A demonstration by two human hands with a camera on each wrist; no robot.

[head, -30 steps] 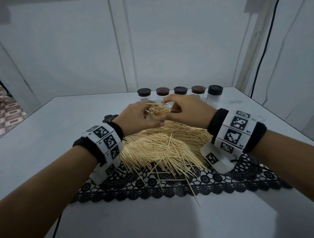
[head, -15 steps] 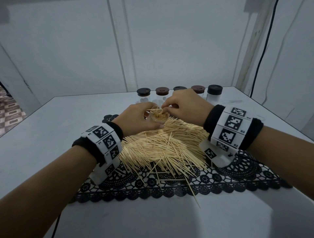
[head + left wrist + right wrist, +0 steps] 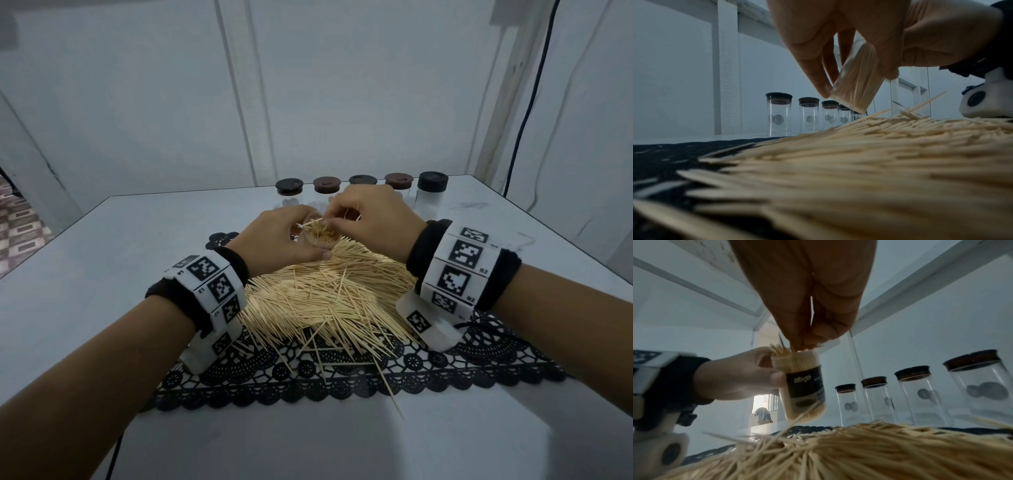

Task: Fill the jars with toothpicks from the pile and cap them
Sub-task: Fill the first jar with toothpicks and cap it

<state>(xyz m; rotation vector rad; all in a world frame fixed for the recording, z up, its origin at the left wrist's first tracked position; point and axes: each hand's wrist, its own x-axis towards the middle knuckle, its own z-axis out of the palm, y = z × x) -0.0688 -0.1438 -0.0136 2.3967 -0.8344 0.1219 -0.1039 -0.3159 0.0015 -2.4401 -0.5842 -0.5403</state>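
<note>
Toothpicks (image 3: 318,230) now sit lower in the jar (image 3: 801,382) than a second ago. Your left hand (image 3: 281,240) still grips it, tilted, above the pile (image 3: 329,294) mid-surface; your right hand (image 3: 373,219) pinches the sticks at its mouth.
</note>
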